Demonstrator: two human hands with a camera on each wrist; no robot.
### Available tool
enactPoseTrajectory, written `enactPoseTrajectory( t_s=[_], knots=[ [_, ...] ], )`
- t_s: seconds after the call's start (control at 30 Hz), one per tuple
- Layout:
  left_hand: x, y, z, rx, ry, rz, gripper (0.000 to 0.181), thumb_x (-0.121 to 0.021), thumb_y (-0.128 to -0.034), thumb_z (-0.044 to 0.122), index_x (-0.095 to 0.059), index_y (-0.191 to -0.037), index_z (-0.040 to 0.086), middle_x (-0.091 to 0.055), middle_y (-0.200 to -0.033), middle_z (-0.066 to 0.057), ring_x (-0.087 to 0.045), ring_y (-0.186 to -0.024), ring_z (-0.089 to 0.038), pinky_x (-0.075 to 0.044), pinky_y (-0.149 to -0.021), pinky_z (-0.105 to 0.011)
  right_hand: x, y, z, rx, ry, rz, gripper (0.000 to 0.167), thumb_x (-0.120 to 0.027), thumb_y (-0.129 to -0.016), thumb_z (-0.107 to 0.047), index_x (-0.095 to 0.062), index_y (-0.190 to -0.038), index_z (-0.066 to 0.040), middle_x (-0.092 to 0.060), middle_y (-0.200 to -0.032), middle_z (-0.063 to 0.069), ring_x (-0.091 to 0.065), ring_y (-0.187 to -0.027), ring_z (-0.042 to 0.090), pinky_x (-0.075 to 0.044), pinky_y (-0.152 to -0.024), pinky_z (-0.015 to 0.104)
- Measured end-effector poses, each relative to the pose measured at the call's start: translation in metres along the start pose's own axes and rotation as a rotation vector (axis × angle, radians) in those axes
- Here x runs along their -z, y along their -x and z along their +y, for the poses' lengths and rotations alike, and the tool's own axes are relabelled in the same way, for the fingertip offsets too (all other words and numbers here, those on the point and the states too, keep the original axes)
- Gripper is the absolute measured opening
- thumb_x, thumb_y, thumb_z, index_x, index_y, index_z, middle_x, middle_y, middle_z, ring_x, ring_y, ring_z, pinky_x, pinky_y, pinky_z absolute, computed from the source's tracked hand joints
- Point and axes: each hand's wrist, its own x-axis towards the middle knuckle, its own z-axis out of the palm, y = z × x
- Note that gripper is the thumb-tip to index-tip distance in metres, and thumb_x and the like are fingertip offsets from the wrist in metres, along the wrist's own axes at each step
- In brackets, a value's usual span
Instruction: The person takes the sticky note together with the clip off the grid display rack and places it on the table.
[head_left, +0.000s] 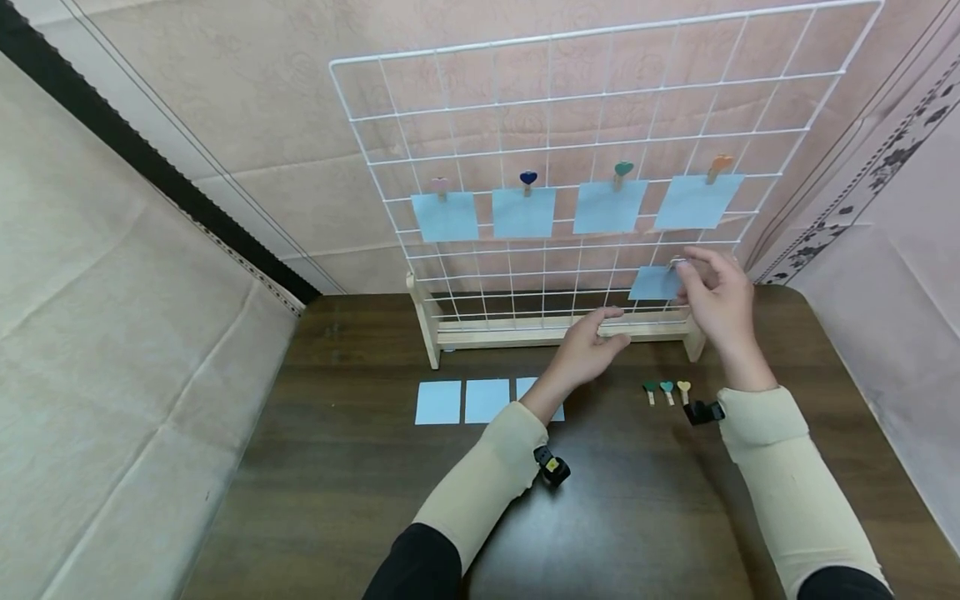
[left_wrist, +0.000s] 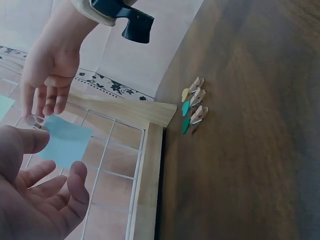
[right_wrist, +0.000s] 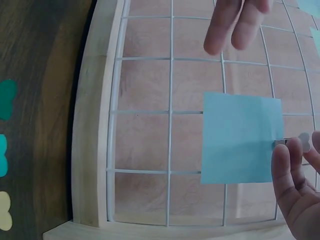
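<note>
A blue paper square (right_wrist: 240,140) lies against the lower right of the white wire grid (head_left: 607,100). On its upper edge sits a small clothespin with a pale heart (right_wrist: 304,142). My right hand (head_left: 722,300) has its fingertips round this clothespin and pinches it. My left hand (head_left: 587,350) is held in front of the grid's base, left of the square, thumb and fingers spread with nothing between them. In the left wrist view, the same blue square (left_wrist: 67,141) shows beyond the left fingers, apart from them.
Higher on the grid hang several blue squares (head_left: 523,214) under heart clothespins. Three more squares (head_left: 438,403) lie on the brown table (head_left: 337,483), one partly behind the left forearm. Three heart clothespins (head_left: 667,392) lie near the right wrist. A wooden stand (head_left: 510,337) supports the grid.
</note>
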Motion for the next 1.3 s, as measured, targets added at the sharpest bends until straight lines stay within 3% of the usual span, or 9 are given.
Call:
enactPoseTrajectory(
  t_s=[0.07,0.13,0.17,0.3,0.5,0.67,0.83,1.03,1.3],
  knots=[
    [-0.001,-0.006,0.003,-0.012,0.003,-0.001,0.049,-0.063,-0.1075,0.024,-0.052,-0.155,0.014,-0.069,-0.122,-0.01,-0.054,-0.054,-0.01,-0.046,-0.053,-0.027,-0.001,-0.002,-0.002,-0.003,-0.028,-0.009,0.036,-0.061,-0.108,-0.018,-0.066,-0.138,0.002,-0.05,-0.117,-0.006,-0.062,-0.069,-0.006,-0.054,-0.064,0.012],
    [-0.001,-0.011,0.006,-0.018,0.005,0.001,0.052,-0.063,-0.1073,0.026,-0.05,-0.156,0.015,-0.068,-0.131,-0.013,-0.058,-0.058,-0.01,-0.048,-0.054,-0.027,-0.003,-0.003,-0.002,0.0,-0.042,-0.014,0.035,-0.061,-0.108,-0.017,-0.066,-0.136,0.004,-0.051,-0.117,-0.005,-0.063,-0.069,-0.005,-0.055,-0.064,0.013],
    [-0.001,-0.014,0.007,-0.02,0.003,0.009,0.053,-0.064,-0.107,0.026,-0.049,-0.157,0.015,-0.063,-0.142,-0.009,-0.062,-0.063,-0.01,-0.05,-0.057,-0.027,-0.003,-0.004,-0.002,0.002,-0.047,-0.015,0.035,-0.061,-0.108,-0.016,-0.066,-0.135,0.005,-0.053,-0.115,-0.003,-0.063,-0.068,-0.004,-0.055,-0.064,0.014],
    [-0.001,-0.024,0.011,-0.014,-0.009,0.04,0.055,-0.064,-0.1068,0.026,-0.047,-0.158,0.017,-0.053,-0.157,-0.004,-0.068,-0.076,-0.011,-0.053,-0.064,-0.026,-0.004,-0.007,-0.003,0.003,-0.047,-0.019,0.035,-0.06,-0.109,-0.019,-0.067,-0.132,0.006,-0.061,-0.101,-0.003,-0.064,-0.066,-0.002,-0.055,-0.064,0.015],
    [-0.005,-0.033,0.015,0.027,-0.059,0.049,0.057,-0.063,-0.1077,0.029,-0.044,-0.16,0.017,-0.054,-0.157,-0.006,-0.071,-0.103,-0.017,-0.056,-0.081,-0.029,-0.003,-0.009,-0.002,-0.025,-0.076,-0.029,0.036,-0.06,-0.108,-0.021,-0.068,-0.132,0.006,-0.062,-0.105,-0.009,-0.064,-0.068,0.0,-0.055,-0.065,0.015],
    [-0.008,-0.041,0.014,0.039,-0.01,0.036,0.057,-0.063,-0.1079,0.025,-0.043,-0.161,0.017,-0.055,-0.155,-0.008,-0.072,-0.088,-0.011,-0.056,-0.076,-0.025,-0.002,-0.008,-0.002,-0.031,-0.064,-0.047,0.035,-0.061,-0.108,-0.022,-0.068,-0.133,0.003,-0.064,-0.114,-0.003,-0.064,-0.07,-0.001,-0.055,-0.065,0.015],
    [-0.014,-0.046,0.012,0.045,0.034,0.038,0.056,-0.062,-0.108,0.02,-0.044,-0.16,0.011,-0.061,-0.148,-0.012,-0.075,-0.091,-0.021,-0.057,-0.073,-0.023,-0.001,-0.007,-0.002,-0.015,-0.003,-0.073,0.036,-0.061,-0.108,-0.022,-0.067,-0.136,0.002,-0.058,-0.129,0.012,-0.063,-0.073,-0.005,-0.054,-0.064,0.015],
    [-0.019,-0.046,0.012,0.013,-0.049,0.063,0.041,-0.06,-0.1089,0.02,-0.058,-0.148,0.006,-0.072,-0.127,-0.009,-0.07,-0.101,-0.015,-0.053,-0.078,-0.022,0.0,-0.008,-0.002,-0.039,-0.008,-0.082,0.038,-0.061,-0.109,-0.024,-0.067,-0.135,0.002,-0.059,-0.124,0.014,-0.063,-0.071,-0.003,-0.055,-0.062,0.015],
    [-0.021,-0.048,0.013,-0.028,-0.182,0.134,0.028,-0.06,-0.1097,0.024,-0.073,-0.128,0.008,-0.075,-0.119,-0.004,-0.067,-0.113,-0.013,-0.052,-0.091,-0.022,-0.002,-0.01,-0.002,-0.049,-0.032,-0.073,0.036,-0.062,-0.108,-0.024,-0.068,-0.131,0.004,-0.062,-0.115,0.004,-0.063,-0.07,0.0,-0.052,-0.057,0.016]
  ],
)
